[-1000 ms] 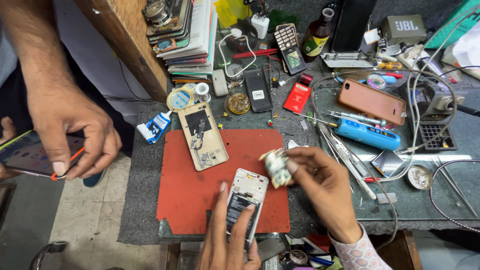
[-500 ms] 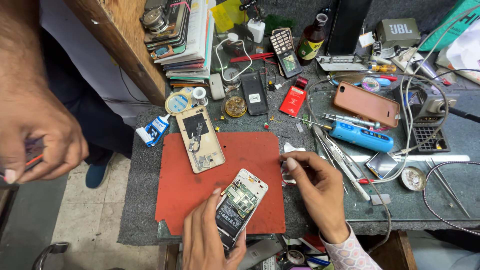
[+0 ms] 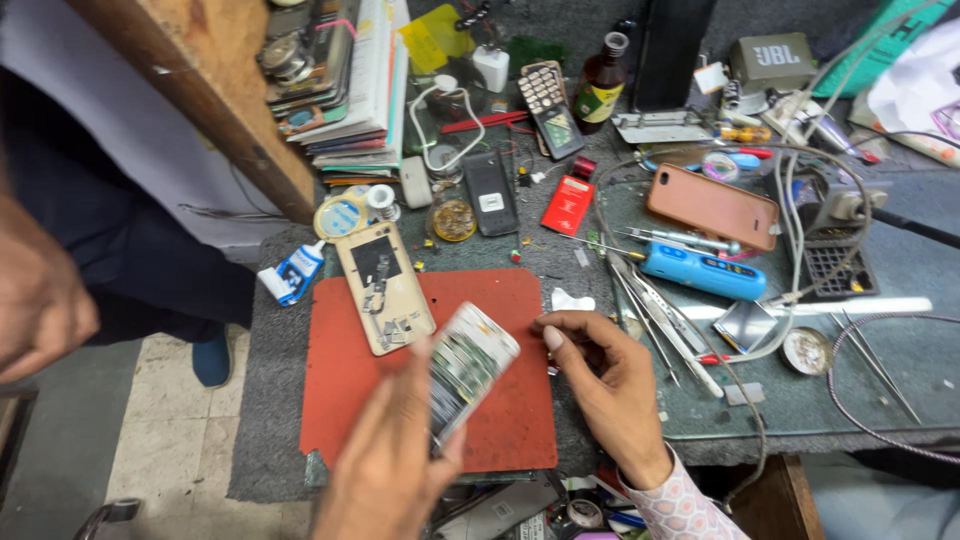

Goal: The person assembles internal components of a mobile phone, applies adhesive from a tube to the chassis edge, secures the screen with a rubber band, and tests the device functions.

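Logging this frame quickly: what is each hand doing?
Left hand: holding the opened phone.
Right hand: fingers curled on the red mat, nothing visibly held.

Flat rubbery work mat [image 3: 510, 420]: brick red, on grey felt bench cover [image 3: 270, 400]. Opened phone body [image 3: 465, 370] in left hand [image 3: 390, 470]: white rim, green-and-silver innards, blurred. Right hand [image 3: 600, 375]: cuff pale pink with small printed pattern. Detached phone back shell [image 3: 383, 285]: cream-gold, dark patch near top. Cylindrical power tool [image 3: 700, 272]: bright blue, white tip. Cased phone lying flat [image 3: 712, 206]: salmon-brown. Small flat box [image 3: 567, 204]: red. Glass bottle [image 3: 600, 90]: brown, yellow-green label. Small tube [image 3: 293, 275]: blue and white.
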